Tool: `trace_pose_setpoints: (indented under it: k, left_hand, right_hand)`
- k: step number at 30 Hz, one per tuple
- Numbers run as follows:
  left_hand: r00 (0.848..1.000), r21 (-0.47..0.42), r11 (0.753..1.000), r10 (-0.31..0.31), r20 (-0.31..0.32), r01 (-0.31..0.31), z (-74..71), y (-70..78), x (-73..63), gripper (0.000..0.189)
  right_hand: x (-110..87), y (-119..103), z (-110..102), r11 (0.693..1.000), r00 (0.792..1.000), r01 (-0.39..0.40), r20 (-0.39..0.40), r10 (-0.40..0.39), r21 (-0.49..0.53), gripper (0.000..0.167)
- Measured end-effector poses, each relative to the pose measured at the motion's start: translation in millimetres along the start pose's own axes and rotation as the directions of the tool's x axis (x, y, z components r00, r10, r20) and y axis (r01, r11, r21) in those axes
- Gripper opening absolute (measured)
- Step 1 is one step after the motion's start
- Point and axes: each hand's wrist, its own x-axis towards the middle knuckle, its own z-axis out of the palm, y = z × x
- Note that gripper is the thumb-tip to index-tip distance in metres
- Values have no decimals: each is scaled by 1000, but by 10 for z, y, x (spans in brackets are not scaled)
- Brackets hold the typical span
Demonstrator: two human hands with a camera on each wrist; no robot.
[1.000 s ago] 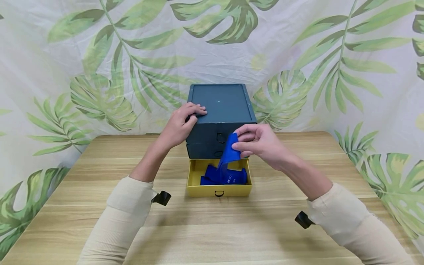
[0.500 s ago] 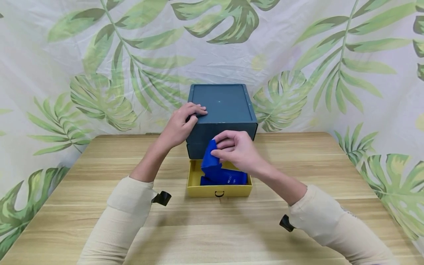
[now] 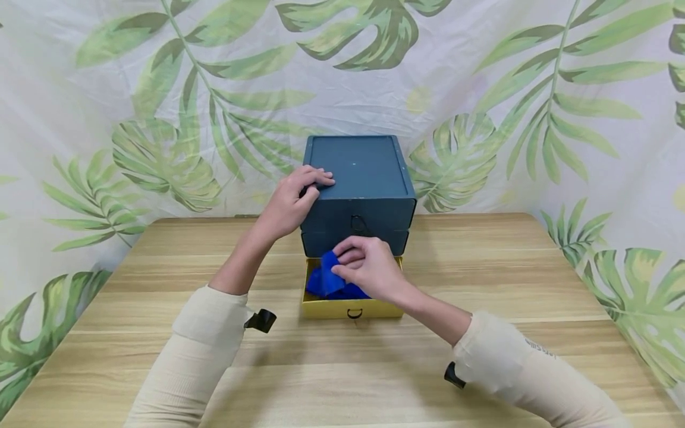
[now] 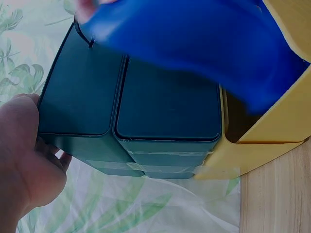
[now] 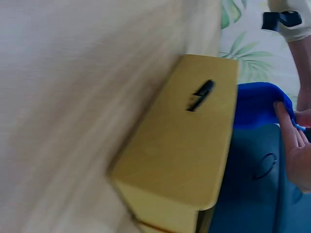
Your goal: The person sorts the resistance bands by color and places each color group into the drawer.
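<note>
In the head view, a dark teal drawer cabinet (image 3: 358, 166) stands at the table's back, its yellow bottom drawer (image 3: 326, 309) pulled out. My left hand (image 3: 296, 199) rests on the cabinet's top left edge, fingers over the top. With thumb and fingers, my right hand (image 3: 371, 270) pinches one end of a blue resistance band (image 3: 330, 279) just above the drawer. Part of the band lies inside, partly hidden by that hand. The left wrist view shows the band (image 4: 194, 39), blurred, hanging across the cabinet front and into the drawer.
Wooden table (image 3: 342, 368) surrounds the drawer at the front and sides. A leaf-printed cloth (image 3: 241, 71) hangs right behind the cabinet. A black ring pull (image 3: 354, 312) sits on the yellow drawer's front; another ring pull (image 3: 358, 223) is above it.
My right hand has moved left and down toward the drawer, carrying the end of the band, which now bunches at the drawer's left side. The left hand stays in place.
</note>
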Motion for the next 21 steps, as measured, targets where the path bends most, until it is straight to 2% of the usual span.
trace_pose_setpoints:
  k: [5, 8, 16, 21]
  left_hand:
    - [1000, -7, 1000, -4, 4, 4, -15, 12, 7, 38]
    - [1000, -2, 1000, -11, 7, 11, -16, 26, 5, 38]
    - [1000, -1, 1000, -17, 11, 17, -8, 32, -2, 39]
    - [1000, -5, 1000, -18, 13, 18, -5, 27, -3, 39]
  right_hand:
    - [-82, 178, -60, 995, 992, -101, -76, 100, 1, 18]
    - [-105, 275, -130, 990, 985, -143, -96, 142, 1, 19]
    - [-158, 463, -336, 976, 973, -218, -71, 218, 16, 25]
    - [-178, 522, -441, 967, 967, -253, -44, 252, -19, 28]
